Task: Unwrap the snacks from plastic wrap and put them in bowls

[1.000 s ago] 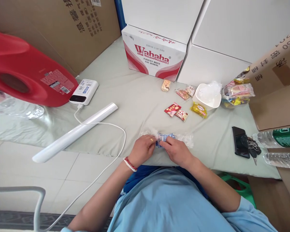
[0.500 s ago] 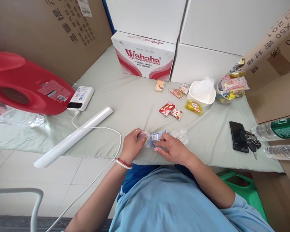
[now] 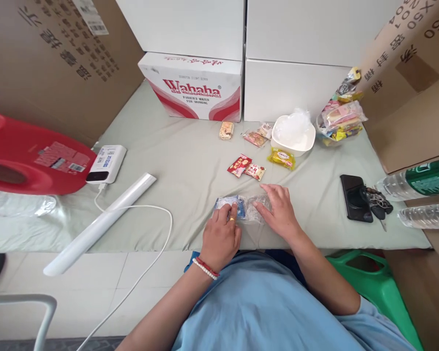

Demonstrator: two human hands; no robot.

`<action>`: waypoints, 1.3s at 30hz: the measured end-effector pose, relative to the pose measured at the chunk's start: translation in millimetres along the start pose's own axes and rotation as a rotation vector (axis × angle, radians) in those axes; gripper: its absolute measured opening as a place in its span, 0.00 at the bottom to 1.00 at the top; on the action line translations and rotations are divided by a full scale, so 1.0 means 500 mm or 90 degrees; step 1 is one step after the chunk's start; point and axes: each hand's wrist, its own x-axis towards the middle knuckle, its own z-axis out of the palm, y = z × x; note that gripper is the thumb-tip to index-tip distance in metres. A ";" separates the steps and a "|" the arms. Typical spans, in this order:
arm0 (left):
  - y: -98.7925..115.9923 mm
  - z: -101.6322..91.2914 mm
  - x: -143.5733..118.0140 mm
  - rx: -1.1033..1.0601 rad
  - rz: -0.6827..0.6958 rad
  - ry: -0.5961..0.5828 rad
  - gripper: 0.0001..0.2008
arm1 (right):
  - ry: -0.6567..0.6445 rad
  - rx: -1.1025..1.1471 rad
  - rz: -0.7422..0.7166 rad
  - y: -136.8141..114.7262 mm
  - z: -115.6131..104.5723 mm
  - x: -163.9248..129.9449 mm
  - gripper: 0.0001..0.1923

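A small blue-and-white packet lies near the table's front edge, joined to or inside clear crinkled plastic that spreads to its right. My left hand is closed over the packet, with thumb and fingertips pressed on its front. Beside it, my right hand rests at the right end of the plastic, thumb and fingers apart. Whether the right fingertips grip the film is hard to see. Just beyond are a red snack packet and a small cream-and-red packet.
Farther back are a yellow snack packet, a white bowl holding a clear bag, and a tub of snacks. A phone and keys lie right. Leftward are a white cable, a white tube and a red jug.
My left hand has moved from the plastic's left end onto the blue packet. My right hand has left the packet and opened over the plastic on the right. The view has shifted.
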 end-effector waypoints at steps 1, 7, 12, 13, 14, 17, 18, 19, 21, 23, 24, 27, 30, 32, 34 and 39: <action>0.001 0.004 -0.003 0.036 0.006 0.000 0.30 | -0.001 -0.042 0.014 0.012 0.002 0.001 0.22; 0.007 0.015 -0.003 0.142 0.011 -0.012 0.30 | -0.092 0.023 0.025 0.001 -0.003 0.001 0.03; 0.006 0.017 0.009 0.083 0.020 -0.020 0.19 | -0.155 0.188 -0.011 -0.083 0.029 0.051 0.04; 0.000 0.013 0.010 0.038 0.018 -0.021 0.16 | -0.166 0.195 -0.027 -0.095 0.045 0.063 0.05; -0.008 0.006 0.008 -0.019 0.012 -0.023 0.14 | -0.177 0.197 -0.044 -0.105 0.062 0.075 0.06; -0.046 -0.023 -0.009 -0.243 -0.027 -0.055 0.17 | -0.205 0.199 -0.081 -0.113 0.103 0.089 0.07; -0.061 -0.032 -0.017 -0.332 -0.052 -0.066 0.21 | -0.205 0.197 -0.092 -0.110 0.111 0.088 0.07; -0.075 -0.038 -0.026 -0.418 -0.095 -0.063 0.25 | -0.200 0.195 -0.101 -0.107 0.116 0.084 0.07; -0.100 -0.040 -0.037 -0.503 -0.229 -0.012 0.26 | -0.186 0.193 -0.114 -0.099 0.121 0.076 0.07; -0.116 -0.026 -0.034 -0.445 -0.350 0.059 0.25 | -0.178 0.206 -0.124 -0.092 0.121 0.070 0.07; -0.120 -0.015 -0.026 -0.388 -0.372 0.081 0.25 | -0.179 0.216 -0.128 -0.090 0.120 0.068 0.07; -0.113 0.014 0.010 -0.306 -0.301 0.076 0.23 | -0.186 0.258 -0.131 -0.086 0.115 0.068 0.07; -0.086 0.021 0.040 -0.359 -0.261 0.051 0.18 | -0.172 0.327 -0.061 -0.078 0.103 0.060 0.06; -0.062 0.013 0.049 -0.391 -0.255 0.072 0.15 | -0.165 0.411 0.042 -0.070 0.092 0.044 0.06; -0.034 0.005 0.053 -0.363 -0.194 0.142 0.13 | -0.151 0.519 0.145 -0.061 0.077 0.022 0.08; 0.030 0.012 0.052 -0.140 0.137 0.236 0.17 | -0.112 0.765 0.320 -0.038 0.046 -0.034 0.20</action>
